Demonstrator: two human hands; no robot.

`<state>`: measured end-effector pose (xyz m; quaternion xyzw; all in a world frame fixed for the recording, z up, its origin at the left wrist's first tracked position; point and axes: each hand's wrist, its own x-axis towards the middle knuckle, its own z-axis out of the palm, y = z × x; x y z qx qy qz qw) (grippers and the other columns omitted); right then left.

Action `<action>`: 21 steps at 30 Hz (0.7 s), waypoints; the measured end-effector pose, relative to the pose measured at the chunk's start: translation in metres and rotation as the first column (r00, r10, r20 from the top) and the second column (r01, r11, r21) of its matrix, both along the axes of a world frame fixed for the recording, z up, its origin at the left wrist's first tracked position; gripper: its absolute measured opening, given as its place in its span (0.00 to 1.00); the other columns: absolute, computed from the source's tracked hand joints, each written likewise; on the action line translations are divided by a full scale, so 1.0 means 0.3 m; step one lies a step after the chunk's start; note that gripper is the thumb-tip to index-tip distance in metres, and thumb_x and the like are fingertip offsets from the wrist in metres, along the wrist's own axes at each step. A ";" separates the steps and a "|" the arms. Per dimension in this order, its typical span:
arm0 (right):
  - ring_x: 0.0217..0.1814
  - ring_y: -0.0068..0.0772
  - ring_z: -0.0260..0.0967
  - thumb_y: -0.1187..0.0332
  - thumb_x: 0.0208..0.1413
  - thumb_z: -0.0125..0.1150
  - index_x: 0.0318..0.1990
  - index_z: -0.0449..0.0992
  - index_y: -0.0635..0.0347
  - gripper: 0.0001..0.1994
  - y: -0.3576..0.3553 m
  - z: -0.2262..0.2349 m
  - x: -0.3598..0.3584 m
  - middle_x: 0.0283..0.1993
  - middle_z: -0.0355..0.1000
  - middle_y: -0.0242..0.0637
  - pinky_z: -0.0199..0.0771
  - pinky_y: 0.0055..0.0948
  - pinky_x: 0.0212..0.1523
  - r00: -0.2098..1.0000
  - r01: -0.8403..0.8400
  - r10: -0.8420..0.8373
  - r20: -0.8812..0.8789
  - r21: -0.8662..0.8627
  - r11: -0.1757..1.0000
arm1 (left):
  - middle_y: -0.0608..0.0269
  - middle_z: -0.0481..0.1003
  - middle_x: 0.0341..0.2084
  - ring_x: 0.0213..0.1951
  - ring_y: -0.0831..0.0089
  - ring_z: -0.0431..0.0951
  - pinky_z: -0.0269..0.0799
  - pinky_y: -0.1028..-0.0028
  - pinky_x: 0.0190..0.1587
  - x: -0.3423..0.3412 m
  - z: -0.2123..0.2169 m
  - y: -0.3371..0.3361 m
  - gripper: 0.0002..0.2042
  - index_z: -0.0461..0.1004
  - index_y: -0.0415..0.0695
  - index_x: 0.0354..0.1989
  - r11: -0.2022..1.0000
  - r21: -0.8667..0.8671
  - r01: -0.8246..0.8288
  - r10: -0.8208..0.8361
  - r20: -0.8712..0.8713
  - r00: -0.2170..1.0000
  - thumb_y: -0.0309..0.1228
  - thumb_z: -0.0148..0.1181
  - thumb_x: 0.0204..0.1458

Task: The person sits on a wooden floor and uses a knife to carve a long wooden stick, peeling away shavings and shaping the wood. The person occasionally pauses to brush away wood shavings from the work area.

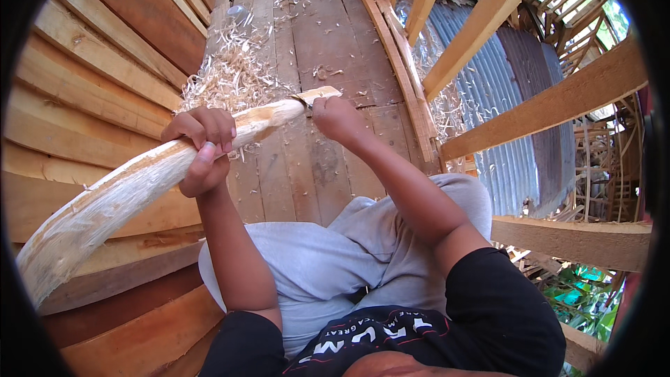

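So I'm shaving this long curved piece of wood (129,180): mostly looking pale, shavings (230,73) lying on the plank floor (315,35), but tan patches are showing, so I'm guessing there's trimming left. It's stretching across in front of me, running from lower left to a narrow tip pointing ahead-right. My left hand (204,145) is clamping its middle; my right hand (338,119) is clenching a small blade (300,100) near the tip.

Long, pale, stripped wooden pole (132,178): surface rough and fibrous, streaked with brown along its upper side; lies obliquely, near end at the lower left, narrower far end raised; gripped near mid-length by the left hand (201,143). Small, dark, thin metal blade (300,100): set across the pole near its far end, remainder hidden by the right hand (339,120).
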<state>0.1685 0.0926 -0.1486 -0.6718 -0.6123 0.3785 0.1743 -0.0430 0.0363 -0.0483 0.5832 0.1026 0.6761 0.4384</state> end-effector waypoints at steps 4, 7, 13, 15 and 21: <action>0.45 0.65 0.69 0.56 0.59 0.35 0.32 0.75 0.72 0.26 -0.057 0.100 -0.037 0.40 0.71 0.65 0.67 0.52 0.49 0.989 -0.146 0.150 -0.017 0.139 0.979 | 0.64 0.61 0.16 0.19 0.75 0.62 0.63 0.72 0.30 0.000 0.008 -0.020 0.07 0.59 0.45 0.22 0.999 0.042 0.016 -0.013 -0.055 0.998 0.23 0.51 0.38; 0.51 0.60 0.70 0.55 0.59 0.34 0.41 0.77 0.68 0.26 0.042 -0.079 0.027 0.46 0.72 0.60 0.68 0.49 0.53 0.997 -0.072 0.071 0.022 0.036 0.997 | 0.64 0.61 0.16 0.19 0.75 0.62 0.63 0.72 0.31 0.003 0.004 -0.017 0.06 0.59 0.45 0.22 1.000 0.002 0.003 -0.003 -0.032 0.999 0.23 0.51 0.38; 0.49 0.60 0.70 0.56 0.59 0.35 0.39 0.77 0.68 0.26 0.019 -0.052 0.032 0.46 0.72 0.61 0.68 0.50 0.52 1.000 -0.004 0.004 -0.009 0.000 1.000 | 0.63 0.61 0.16 0.20 0.75 0.62 0.63 0.71 0.31 -0.006 -0.001 -0.005 0.07 0.59 0.44 0.22 1.000 0.012 0.003 -0.003 -0.017 1.000 0.23 0.51 0.38; 0.49 0.60 0.71 0.56 0.59 0.35 0.39 0.78 0.67 0.25 -0.032 0.048 -0.001 0.46 0.72 0.60 0.68 0.50 0.52 0.992 -0.126 0.125 0.018 0.044 0.991 | 0.63 0.61 0.16 0.20 0.75 0.62 0.63 0.71 0.31 -0.015 0.002 -0.009 0.06 0.59 0.44 0.22 1.000 0.008 0.010 -0.010 -0.025 1.000 0.23 0.51 0.38; 0.46 0.66 0.70 0.58 0.58 0.35 0.35 0.76 0.72 0.25 0.087 -0.213 0.126 0.41 0.71 0.65 0.68 0.52 0.51 0.998 -0.018 0.014 0.059 0.069 0.997 | 0.63 0.61 0.16 0.20 0.75 0.63 0.63 0.72 0.31 0.022 0.008 0.010 0.06 0.59 0.44 0.22 0.999 0.029 0.030 -0.029 -0.011 1.000 0.23 0.51 0.38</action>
